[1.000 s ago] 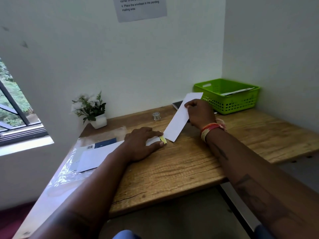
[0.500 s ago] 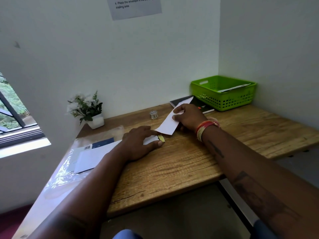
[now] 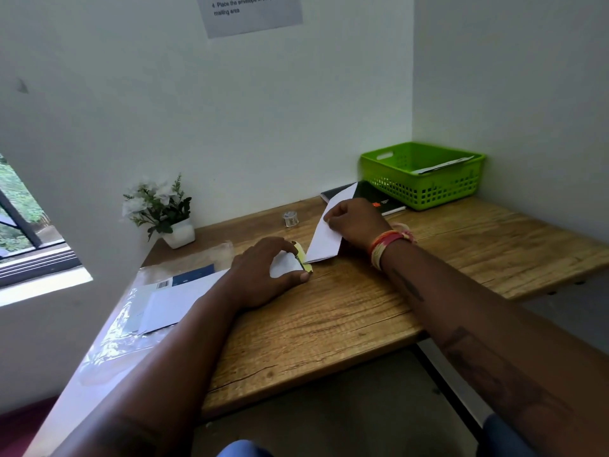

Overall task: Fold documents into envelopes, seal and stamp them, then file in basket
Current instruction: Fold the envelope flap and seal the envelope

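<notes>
A white envelope (image 3: pixel 324 239) lies slanted on the wooden desk (image 3: pixel 346 311), its near end by the desk's middle. My right hand (image 3: pixel 357 222) grips its far part, fingers curled over the paper. My left hand (image 3: pixel 263 275) rests on the desk and pinches a small yellow-green stamp strip (image 3: pixel 304 258) with a white paper scrap under its fingers. The green basket (image 3: pixel 425 189) stands at the back right corner with an envelope (image 3: pixel 443 164) inside it.
A stack of white envelopes in clear plastic wrap (image 3: pixel 171 301) lies at the left. A small potted plant (image 3: pixel 164 212) and a tiny clear holder (image 3: pixel 290 219) stand by the back wall. A dark notebook (image 3: pixel 372 199) lies beside the basket.
My right hand has brought the envelope down and toward me, from raised near the basket to lying on the desk. My left hand has lifted its fingers and now pinches the stamp strip.
</notes>
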Demonstrator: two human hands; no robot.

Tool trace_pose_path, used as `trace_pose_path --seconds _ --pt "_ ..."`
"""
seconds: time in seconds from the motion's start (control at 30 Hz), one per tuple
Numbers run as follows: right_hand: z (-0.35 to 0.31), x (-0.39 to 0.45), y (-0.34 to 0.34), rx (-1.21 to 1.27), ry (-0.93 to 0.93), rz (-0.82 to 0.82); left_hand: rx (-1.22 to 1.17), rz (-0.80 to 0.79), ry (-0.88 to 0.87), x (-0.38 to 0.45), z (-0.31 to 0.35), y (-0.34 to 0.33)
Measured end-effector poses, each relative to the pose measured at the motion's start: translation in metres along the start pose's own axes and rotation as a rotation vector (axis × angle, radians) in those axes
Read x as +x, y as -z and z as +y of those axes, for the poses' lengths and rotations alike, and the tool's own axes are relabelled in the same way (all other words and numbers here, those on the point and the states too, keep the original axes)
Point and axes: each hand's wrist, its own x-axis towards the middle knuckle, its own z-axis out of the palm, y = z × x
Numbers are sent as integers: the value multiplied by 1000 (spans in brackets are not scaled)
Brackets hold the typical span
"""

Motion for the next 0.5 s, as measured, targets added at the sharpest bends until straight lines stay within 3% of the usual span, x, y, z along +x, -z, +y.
trace_pose_path --seconds 0.2,0.5 --pt "-6 -8 -10 103 -57 -4 3 47 -34 1 0 -1" --pt "-11 -11 -21 40 4 -3 62 80 -15 5 2 -6"
